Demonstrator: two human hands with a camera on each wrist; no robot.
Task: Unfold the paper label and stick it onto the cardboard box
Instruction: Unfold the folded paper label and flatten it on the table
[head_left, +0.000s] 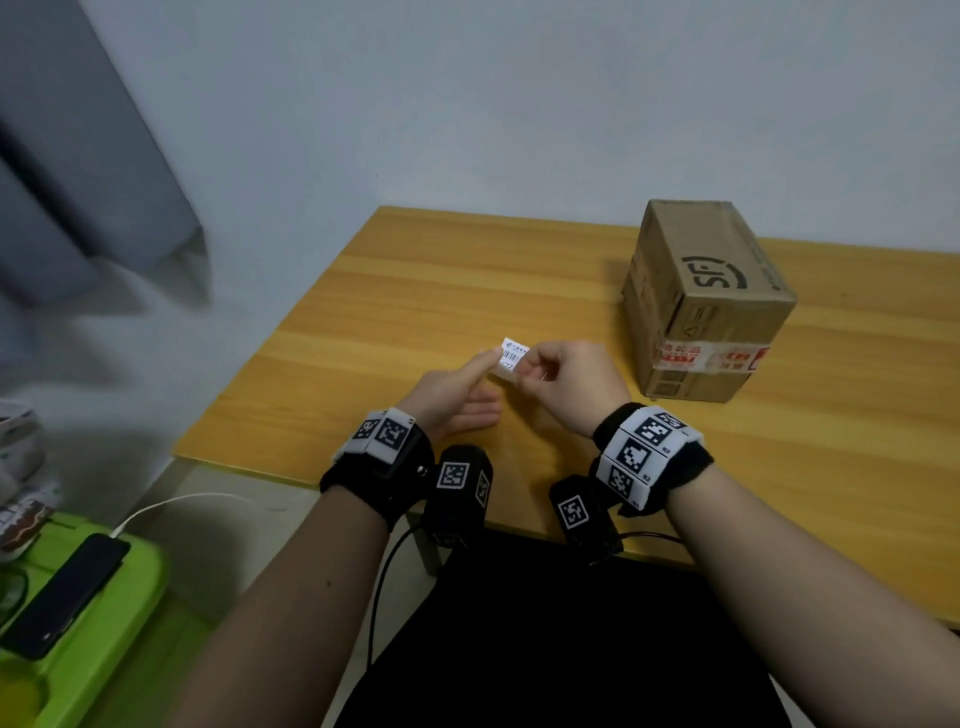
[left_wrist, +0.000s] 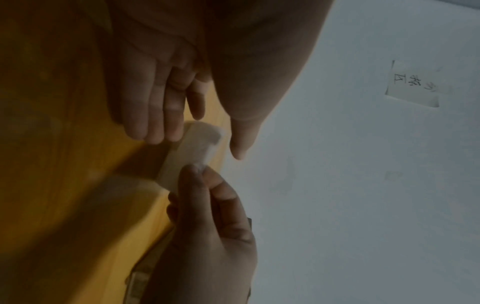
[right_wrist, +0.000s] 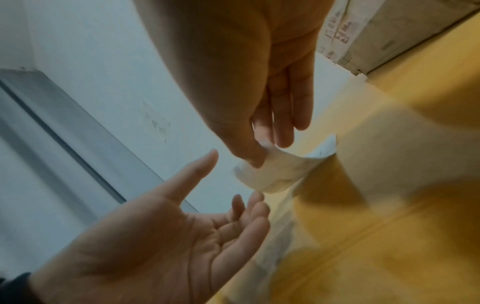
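Nearest the camera, both wrists wear black bands with black-and-white square markers. Just beyond them, above the table, the right hand pinches the small white label between thumb and fingers; a barcode shows on it, its other print too small to read. The left hand is spread loosely, palm turned inward, thumb tip at the label's left edge; the wrist views show the other fingers straight and holding nothing. The label is off the table, well left of the box. The box stands to the right, brown cardboard printed "SF" in black, with a band of red-and-white tape round its near side. The table is light wood-grain, set against a pale wall. At left hangs a grey curtain; lower left, a phone lies on a green lid, a white cable running to it.
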